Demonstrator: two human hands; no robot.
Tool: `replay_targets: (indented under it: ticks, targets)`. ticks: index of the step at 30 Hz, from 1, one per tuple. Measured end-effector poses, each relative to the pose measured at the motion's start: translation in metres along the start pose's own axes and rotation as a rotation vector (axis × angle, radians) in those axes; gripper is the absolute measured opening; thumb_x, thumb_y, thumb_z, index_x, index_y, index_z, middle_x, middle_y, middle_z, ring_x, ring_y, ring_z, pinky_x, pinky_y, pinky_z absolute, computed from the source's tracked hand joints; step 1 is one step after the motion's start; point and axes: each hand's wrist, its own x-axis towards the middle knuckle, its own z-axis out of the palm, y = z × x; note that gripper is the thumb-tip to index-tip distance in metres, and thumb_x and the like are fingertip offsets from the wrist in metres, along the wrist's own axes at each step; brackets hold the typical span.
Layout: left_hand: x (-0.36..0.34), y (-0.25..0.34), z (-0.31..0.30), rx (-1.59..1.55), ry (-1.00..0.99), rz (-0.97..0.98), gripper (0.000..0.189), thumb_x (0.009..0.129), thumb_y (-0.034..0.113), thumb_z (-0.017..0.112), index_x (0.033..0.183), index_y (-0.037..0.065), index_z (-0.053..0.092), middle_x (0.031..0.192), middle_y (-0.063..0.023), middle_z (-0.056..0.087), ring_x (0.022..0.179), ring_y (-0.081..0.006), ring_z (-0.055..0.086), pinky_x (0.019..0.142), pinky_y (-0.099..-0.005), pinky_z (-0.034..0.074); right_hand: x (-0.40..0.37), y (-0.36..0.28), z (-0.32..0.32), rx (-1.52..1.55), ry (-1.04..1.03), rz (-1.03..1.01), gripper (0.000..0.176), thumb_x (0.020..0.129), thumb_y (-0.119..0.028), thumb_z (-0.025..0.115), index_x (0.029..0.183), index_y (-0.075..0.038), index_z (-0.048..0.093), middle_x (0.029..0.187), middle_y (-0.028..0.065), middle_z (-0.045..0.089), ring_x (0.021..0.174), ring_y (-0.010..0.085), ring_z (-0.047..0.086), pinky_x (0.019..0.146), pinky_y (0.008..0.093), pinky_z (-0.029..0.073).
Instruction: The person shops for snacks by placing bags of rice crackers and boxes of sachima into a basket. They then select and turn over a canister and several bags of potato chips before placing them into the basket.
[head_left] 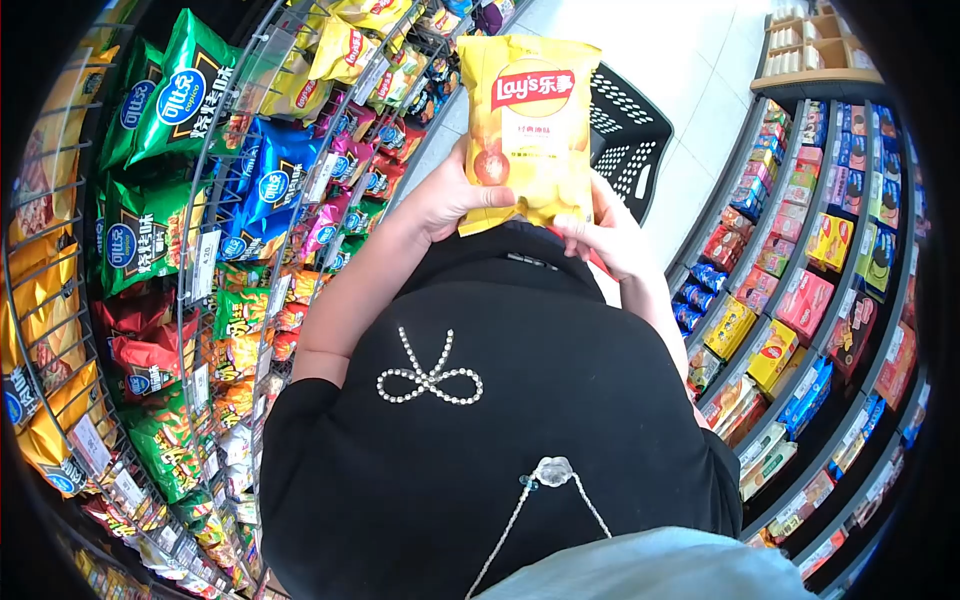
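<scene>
A yellow Lay's chip bag (532,120) is held upright, its printed front facing the camera, at the top middle of the view. My left hand (452,197) grips its lower left corner, the thumb lying across the front and the other fingers hidden behind. At the lower right edge my right hand (603,232) holds the bag too, with its thumb and fingertips on the bottom part. Behind the bag stands a black perforated shopping basket (628,130), partly covered by it.
Wire racks on the left hold green bags (183,90), blue bags (275,180) and other snack bags. Curved shelves (790,300) of boxed and packaged snacks line the right side. A pale tiled floor (690,60) runs between them, with a wooden shelf (815,55) at the top right.
</scene>
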Motion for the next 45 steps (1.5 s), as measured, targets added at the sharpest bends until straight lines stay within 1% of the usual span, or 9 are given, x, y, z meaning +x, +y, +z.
replay_targets:
  ticks: [12, 21, 24, 28, 32, 38, 40, 42, 45]
  targets:
    - [0.003, -0.004, -0.015, -0.013, 0.036, -0.045, 0.067, 0.065, -0.006, 0.067, 0.122, 0.004, 0.035, 0.115, -0.0085, 0.05, 0.108, -0.0209, 0.05, 0.091, -0.0344, 0.043, 0.014, 0.006, -0.006, 0.177, 0.039, -0.097, 0.067, 0.071, 0.004, 0.062, 0.128, 0.0, 0.025, 0.079, 0.0062, 0.057, 0.049, 0.0036, 0.046, 0.049, 0.0179, 0.041]
    - [0.003, -0.018, -0.031, -0.049, 0.147, -0.123, 0.087, 0.073, 0.015, 0.07, 0.133, 0.01, 0.007, 0.121, -0.0164, 0.041, 0.113, -0.0273, 0.044, 0.092, -0.0491, 0.038, 0.007, -0.004, 0.018, -0.052, 0.147, -0.44, 0.056, 0.068, 0.008, 0.05, 0.12, -0.004, 0.037, 0.081, 0.0051, 0.058, 0.061, 0.0064, 0.051, 0.054, 0.0219, 0.042]
    - [0.004, -0.026, -0.025, -0.336, -0.047, -0.024, 0.087, 0.074, 0.03, 0.068, 0.134, 0.011, 0.007, 0.122, -0.0154, 0.041, 0.116, -0.0278, 0.04, 0.095, -0.0509, 0.033, -0.003, -0.02, 0.016, -0.836, 0.106, -0.389, 0.046, 0.064, 0.003, 0.054, 0.109, -0.007, 0.048, 0.066, 0.003, 0.056, 0.055, 0.0124, 0.057, 0.051, 0.0266, 0.045]
    - [0.014, -0.03, -0.01, -0.504, -0.08, 0.046, 0.074, 0.077, 0.037, 0.062, 0.131, 0.007, 0.021, 0.123, -0.0108, 0.042, 0.116, -0.0261, 0.04, 0.096, -0.0455, 0.035, 0.012, -0.006, 0.034, -1.367, -0.052, -0.843, 0.03, 0.064, -0.007, 0.058, 0.093, -0.012, 0.054, 0.06, 0.0046, 0.056, 0.059, 0.0208, 0.061, 0.055, 0.0313, 0.045]
    - [0.018, -0.026, -0.012, -0.368, 0.135, -0.025, 0.05, 0.08, 0.013, 0.059, 0.123, 0.001, 0.035, 0.117, -0.0127, 0.049, 0.109, -0.0246, 0.048, 0.09, -0.0396, 0.042, 0.014, 0.004, 0.035, -1.517, -0.115, -0.877, 0.031, 0.065, -0.01, 0.059, 0.095, -0.012, 0.054, 0.068, 0.0032, 0.058, 0.06, 0.0199, 0.06, 0.059, 0.0319, 0.045]
    - [0.01, -0.017, -0.028, -0.4, 0.073, -0.016, 0.045, 0.077, 0.002, 0.054, 0.12, -0.001, 0.04, 0.113, -0.0139, 0.052, 0.106, -0.0252, 0.051, 0.09, -0.0395, 0.043, 0.002, -0.013, 0.037, -1.254, -0.043, -0.708, 0.042, 0.064, -0.019, 0.071, 0.101, -0.006, 0.056, 0.059, 0.0022, 0.049, 0.052, 0.0165, 0.051, 0.057, 0.0276, 0.043]
    - [0.006, -0.013, -0.032, -0.393, 0.007, -0.023, 0.047, 0.076, 0.002, 0.054, 0.12, -0.001, 0.04, 0.114, -0.0144, 0.052, 0.105, -0.0255, 0.052, 0.09, -0.0398, 0.043, -0.001, -0.002, 0.025, -1.036, 0.246, -0.759, 0.049, 0.064, -0.02, 0.074, 0.106, -0.007, 0.053, 0.064, 0.0038, 0.05, 0.06, 0.0171, 0.054, 0.055, 0.0276, 0.043]
    - [0.002, -0.012, -0.033, -0.375, -0.057, -0.031, 0.048, 0.075, 0.003, 0.054, 0.121, -0.001, 0.039, 0.114, -0.0149, 0.052, 0.104, -0.0258, 0.053, 0.09, -0.0398, 0.043, 0.002, 0.0, 0.014, -0.863, 0.481, -0.703, 0.053, 0.065, -0.017, 0.073, 0.111, -0.006, 0.049, 0.076, 0.0054, 0.053, 0.07, 0.0157, 0.054, 0.062, 0.0282, 0.046]
    - [0.0, -0.014, -0.033, -0.376, -0.155, -0.02, 0.05, 0.075, 0.005, 0.057, 0.121, -0.001, 0.039, 0.115, -0.0144, 0.051, 0.105, -0.0248, 0.053, 0.089, -0.0388, 0.043, 0.01, -0.004, 0.013, -0.547, 0.354, -0.449, 0.069, 0.068, -0.016, 0.071, 0.124, -0.004, 0.033, 0.108, 0.0114, 0.048, 0.097, 0.0179, 0.051, 0.084, 0.036, 0.044]
